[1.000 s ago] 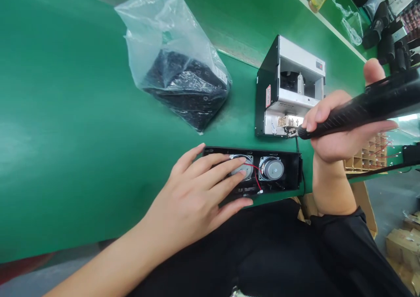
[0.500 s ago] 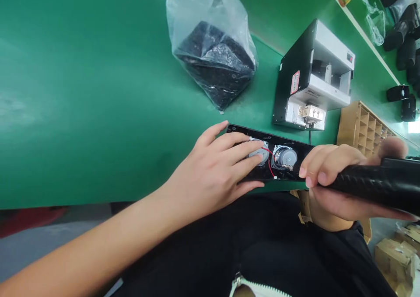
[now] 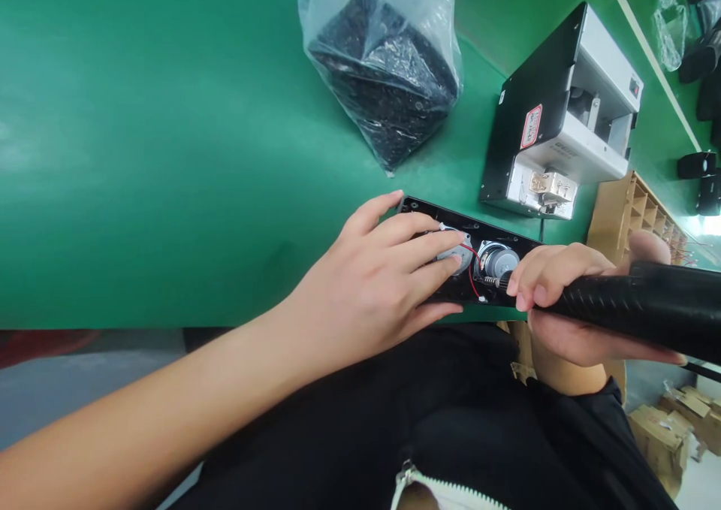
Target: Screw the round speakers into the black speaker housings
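Note:
A long black speaker housing (image 3: 510, 233) lies at the near edge of the green table, with two round metal speaker drivers (image 3: 496, 258) and red and black wires inside. My left hand (image 3: 375, 285) lies flat on its left part, fingers spread over the left driver. My right hand (image 3: 555, 300) is closed around a black electric screwdriver (image 3: 636, 307). The screwdriver's tip rests inside the housing by the right driver.
A grey and black screw feeder machine (image 3: 563, 119) stands just behind the housing. A clear plastic bag of black parts (image 3: 388, 67) lies further left. A cardboard divider tray (image 3: 631, 209) sits at the right, black parts beyond it, cardboard boxes (image 3: 670, 427) on the floor.
My right hand brought the screwdriver down from the feeder machine to the housing by the right driver. My left hand stayed pressed on the housing. The view shifted down and left.

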Demonstrator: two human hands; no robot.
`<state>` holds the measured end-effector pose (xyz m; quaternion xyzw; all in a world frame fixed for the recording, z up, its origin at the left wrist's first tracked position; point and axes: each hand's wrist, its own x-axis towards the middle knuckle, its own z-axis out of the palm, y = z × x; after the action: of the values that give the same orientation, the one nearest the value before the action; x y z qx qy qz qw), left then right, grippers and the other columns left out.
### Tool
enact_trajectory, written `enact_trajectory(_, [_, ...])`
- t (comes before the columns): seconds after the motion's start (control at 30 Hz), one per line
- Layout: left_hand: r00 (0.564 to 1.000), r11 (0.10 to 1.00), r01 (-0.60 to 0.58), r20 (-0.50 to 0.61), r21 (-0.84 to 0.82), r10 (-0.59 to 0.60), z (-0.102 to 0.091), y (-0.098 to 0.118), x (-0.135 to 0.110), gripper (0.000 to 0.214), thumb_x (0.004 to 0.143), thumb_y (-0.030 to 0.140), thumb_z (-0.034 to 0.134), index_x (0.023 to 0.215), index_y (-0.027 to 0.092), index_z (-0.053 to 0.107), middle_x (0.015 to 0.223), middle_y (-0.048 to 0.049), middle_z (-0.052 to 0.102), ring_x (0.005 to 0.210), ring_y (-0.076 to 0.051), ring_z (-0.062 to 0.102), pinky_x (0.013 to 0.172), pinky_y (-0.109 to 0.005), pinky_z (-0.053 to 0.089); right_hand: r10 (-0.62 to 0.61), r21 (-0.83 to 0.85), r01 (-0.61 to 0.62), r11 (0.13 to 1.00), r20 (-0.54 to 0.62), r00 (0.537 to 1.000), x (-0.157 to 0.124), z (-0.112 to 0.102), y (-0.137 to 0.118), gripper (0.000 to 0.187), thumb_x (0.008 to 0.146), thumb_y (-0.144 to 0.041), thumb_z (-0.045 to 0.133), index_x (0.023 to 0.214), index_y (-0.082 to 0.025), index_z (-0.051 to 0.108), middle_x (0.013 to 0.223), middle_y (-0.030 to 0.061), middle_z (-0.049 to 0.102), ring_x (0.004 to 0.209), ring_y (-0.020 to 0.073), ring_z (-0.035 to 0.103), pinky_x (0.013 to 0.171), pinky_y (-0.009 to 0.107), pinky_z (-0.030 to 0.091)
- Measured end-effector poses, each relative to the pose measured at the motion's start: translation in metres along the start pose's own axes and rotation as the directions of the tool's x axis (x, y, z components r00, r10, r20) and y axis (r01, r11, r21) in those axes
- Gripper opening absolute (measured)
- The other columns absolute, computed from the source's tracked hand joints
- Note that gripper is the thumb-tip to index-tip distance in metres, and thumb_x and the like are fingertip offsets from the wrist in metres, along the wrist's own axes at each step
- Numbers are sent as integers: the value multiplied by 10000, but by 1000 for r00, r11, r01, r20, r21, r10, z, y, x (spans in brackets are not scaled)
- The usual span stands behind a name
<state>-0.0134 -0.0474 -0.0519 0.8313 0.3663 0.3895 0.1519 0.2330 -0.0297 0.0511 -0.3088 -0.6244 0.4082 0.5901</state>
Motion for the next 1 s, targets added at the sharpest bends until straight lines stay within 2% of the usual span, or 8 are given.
enact_trajectory(0.13, [1000,1000,-4,-6,-8,4,0,0,0,343,1159,427,893,1463,269,888,1527,-87,932,1420,-369,839,1523,-704,473,-65,41,66,997,-26,998,-1,3,5,814,1210,-916,497,1649,-326,847,775,-21,809,513,186,722,483,351,694])
enact_trajectory(0.27, [1000,1000,6,7,-8,-6,-2,2,1,305,1195,453,844,1450,291,888,1523,-76,932,1423,-363,842,1513,-701,486,38,-30,-39,999,-22,999,-2,4,-3,573,1255,-775,582,1574,-389,860,812,-37,838,560,185,767,549,352,726])
enact_trajectory(0.33, [1000,1000,-12,3,3,12,-2,2,3,301,1234,471,796,1437,264,878,1518,-87,934,1411,-360,847,1514,-697,490,59,-31,-60,998,-24,998,-1,4,-8,527,1250,-758,621,1551,-402,866,815,-46,844,562,182,770,556,354,727])
enact_trajectory(0.67, [1000,1000,-7,-17,-12,7,2,2,2,344,1188,478,862,1454,261,883,1514,-103,934,1422,-372,844,1526,-720,476,47,-93,-52,994,-51,998,1,5,-10,558,1183,-843,693,1529,-450,888,771,-82,826,494,178,724,512,348,699])
enact_trajectory(0.77, [1000,1000,-10,-22,-2,10,3,2,1,353,1189,490,861,1447,249,873,1516,-105,937,1425,-369,846,1529,-711,475,38,-109,-42,993,-40,998,1,3,-10,557,1227,-821,615,1555,-451,871,770,-85,809,500,175,726,520,343,699])
enact_trajectory(0.9, [1000,1000,10,-8,-18,-10,1,3,1,358,1146,481,908,1438,277,879,1515,-97,938,1423,-377,852,1526,-717,478,-16,-50,16,999,-13,1000,0,6,3,785,1188,-933,529,1607,-351,847,790,-37,811,519,190,728,508,362,696])
enact_trajectory(0.97, [1000,999,26,18,-23,-26,1,3,1,362,1137,482,913,1441,289,883,1527,-93,935,1435,-382,844,1527,-721,473,-107,8,108,994,-18,994,-2,10,13,873,1174,-952,509,1618,-277,842,758,-23,788,464,180,660,438,344,636])
enact_trajectory(1.0, [999,999,38,39,-20,-37,1,3,1,362,1138,490,909,1444,297,886,1534,-88,933,1443,-382,839,1531,-719,466,-147,15,148,989,-27,989,-3,11,17,835,1182,-912,542,1622,-266,835,727,-32,763,430,171,606,401,332,593])
